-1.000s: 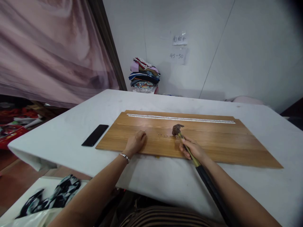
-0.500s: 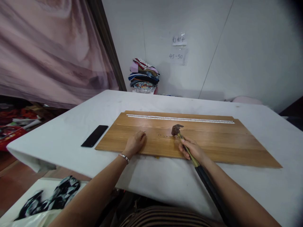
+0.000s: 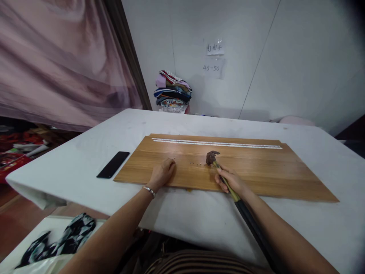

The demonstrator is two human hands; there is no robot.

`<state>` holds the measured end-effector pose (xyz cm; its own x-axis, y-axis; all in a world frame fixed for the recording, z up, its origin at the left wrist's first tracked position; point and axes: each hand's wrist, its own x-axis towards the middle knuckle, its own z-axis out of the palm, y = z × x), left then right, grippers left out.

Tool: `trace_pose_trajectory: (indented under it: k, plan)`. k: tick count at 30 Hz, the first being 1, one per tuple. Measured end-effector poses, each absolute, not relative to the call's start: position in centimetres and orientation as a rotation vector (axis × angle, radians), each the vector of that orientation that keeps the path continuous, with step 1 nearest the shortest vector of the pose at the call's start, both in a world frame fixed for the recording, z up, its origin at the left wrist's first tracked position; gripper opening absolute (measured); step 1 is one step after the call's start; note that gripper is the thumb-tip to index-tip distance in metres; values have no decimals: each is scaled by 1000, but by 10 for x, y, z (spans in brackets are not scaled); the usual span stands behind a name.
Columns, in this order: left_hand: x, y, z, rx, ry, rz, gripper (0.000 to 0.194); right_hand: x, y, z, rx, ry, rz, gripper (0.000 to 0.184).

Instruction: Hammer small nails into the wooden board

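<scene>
My right hand [image 3: 229, 179] is wrapped around the neck of a claw hammer [image 3: 211, 157], close below its rusty head. The hammer's long black and yellow handle slants back toward my body, and its head is over the wooden board [image 3: 265, 167]. On the left part of the board rests my left hand [image 3: 163, 171], fingertips pinched on a small, thin nail [image 3: 173, 158] whose tip pokes out. Between my hands, several small nails [image 3: 196, 164] show in a short row on the board. Whether they stand in the wood or lie on it is too small to tell.
Two white measuring strips [image 3: 216, 144] run along the board's far side. A black phone [image 3: 113, 164] lies left of the board on the white-covered table [image 3: 71, 163]. Folded clothes [image 3: 173, 93] are stacked by the wall. Patterned cloth [image 3: 74, 232] lies on a seat at lower left.
Both hands, the hammer and the board hold their places; the whole view has shifted only very slightly.
</scene>
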<state>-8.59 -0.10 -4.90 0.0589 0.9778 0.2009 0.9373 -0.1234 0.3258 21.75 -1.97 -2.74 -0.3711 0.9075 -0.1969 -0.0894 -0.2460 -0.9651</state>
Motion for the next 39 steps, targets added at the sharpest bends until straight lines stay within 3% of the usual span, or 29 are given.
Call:
trace_pose_trajectory:
  k: [39]
  plan:
    - [-87, 0, -51, 2141, 2086, 510, 22, 218, -18, -29, -1070, -1254, 1720, 43]
